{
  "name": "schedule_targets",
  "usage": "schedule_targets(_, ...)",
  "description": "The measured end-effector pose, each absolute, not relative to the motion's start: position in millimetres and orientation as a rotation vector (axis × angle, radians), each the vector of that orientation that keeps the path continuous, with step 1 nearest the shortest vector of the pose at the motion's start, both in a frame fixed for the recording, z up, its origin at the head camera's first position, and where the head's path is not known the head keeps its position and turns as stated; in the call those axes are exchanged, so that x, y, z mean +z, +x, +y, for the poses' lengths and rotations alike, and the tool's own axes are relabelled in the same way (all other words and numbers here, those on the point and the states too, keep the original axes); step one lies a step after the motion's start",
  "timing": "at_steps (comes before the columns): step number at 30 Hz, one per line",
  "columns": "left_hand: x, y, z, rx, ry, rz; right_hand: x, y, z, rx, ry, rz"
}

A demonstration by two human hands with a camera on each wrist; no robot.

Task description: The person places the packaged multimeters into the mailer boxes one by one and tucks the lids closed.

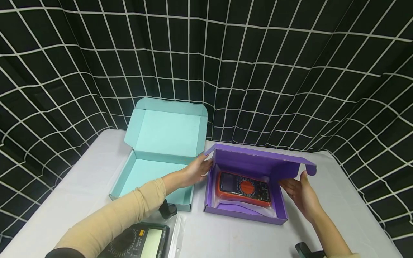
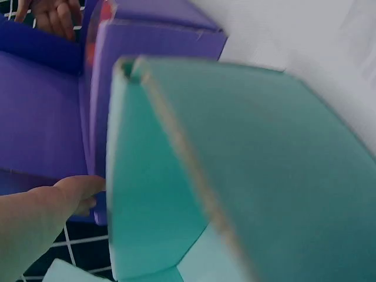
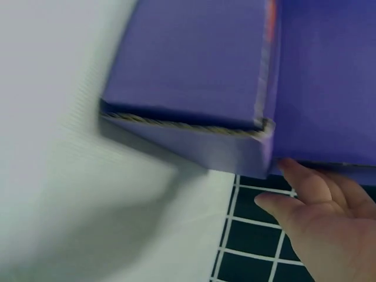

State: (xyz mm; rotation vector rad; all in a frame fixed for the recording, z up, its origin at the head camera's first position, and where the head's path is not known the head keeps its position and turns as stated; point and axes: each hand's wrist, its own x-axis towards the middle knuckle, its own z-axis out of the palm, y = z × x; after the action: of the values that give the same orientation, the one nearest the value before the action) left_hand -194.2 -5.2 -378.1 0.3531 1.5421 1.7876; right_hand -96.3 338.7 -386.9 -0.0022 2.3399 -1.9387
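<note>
A purple cardboard box [image 1: 240, 214] stands on the table with its lid [image 1: 255, 153] partly raised. Inside lies an orange-red multimeter [image 1: 247, 187] with a round dial, in a clear plastic bag [image 1: 267, 210]. My left hand [image 1: 195, 172] touches the lid's left side flap, its fingertips right at the flap in the left wrist view. At the right side, the extended fingers of my right hand [image 1: 303, 199] touch the lid's right flap, with the thumb held apart from them. The right wrist view shows these fingers [image 3: 311, 182] at the flap's edge.
A light teal box [image 1: 167, 130] stands lid-up to the left, close beside the purple one. Near the table's front edge lies a black multimeter [image 1: 129, 243] with a clear bag beside it, partly behind my left forearm. A black curtain with white grid lines [image 1: 238, 71] hangs behind.
</note>
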Motion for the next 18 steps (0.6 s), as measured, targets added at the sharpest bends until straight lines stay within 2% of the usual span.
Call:
schedule_targets(11, -382, -187, 2, 1.805, 0.384, 1.566, -408, -92, 350, -2.133, -0.315, 2.067)
schedule_targets(14, -384, -185, 1, 1.793, 0.431, 1.579, -403, -88, 349, -2.225, -0.243, 2.062)
schedule_targets(18, -388, -183, 0, 1.777, 0.462, 1.6, -382, -78, 346, -2.273, 0.066, 2.118)
